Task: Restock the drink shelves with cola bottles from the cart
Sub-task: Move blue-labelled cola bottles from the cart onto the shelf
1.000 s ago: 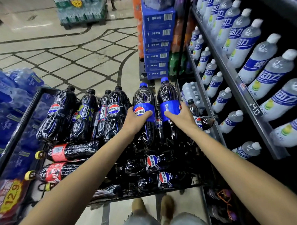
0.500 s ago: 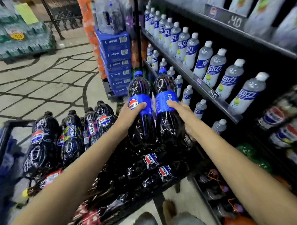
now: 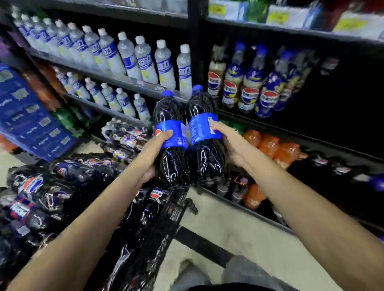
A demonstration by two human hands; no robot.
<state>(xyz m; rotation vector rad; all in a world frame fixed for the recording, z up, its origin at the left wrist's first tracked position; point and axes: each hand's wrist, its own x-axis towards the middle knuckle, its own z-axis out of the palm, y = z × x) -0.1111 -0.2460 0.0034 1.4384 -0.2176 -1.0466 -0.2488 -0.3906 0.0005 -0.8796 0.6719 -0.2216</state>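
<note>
I hold two large dark cola bottles with blue labels and blue caps side by side in the air, in front of the drink shelves. My left hand (image 3: 153,154) grips the left cola bottle (image 3: 170,115) round its label. My right hand (image 3: 229,139) grips the right cola bottle (image 3: 201,105) the same way. Both bottles stand nearly upright, touching each other. Below and to the left, the cart (image 3: 178,213) is piled with several more cola bottles (image 3: 31,183), some upright, most lying flat.
Black shelves (image 3: 110,80) on the left carry rows of white bottles with blue labels. To the right, a shelf holds cola bottles (image 3: 247,86) beside a dark gap (image 3: 348,109). Orange soda bottles (image 3: 271,144) fill the shelf below. Blue cartons (image 3: 22,114) are stacked at far left.
Both hands have lifted the two bottles off the cart and carried them rightward toward the shelves. My view has swung right, so the shelf bays now face me.
</note>
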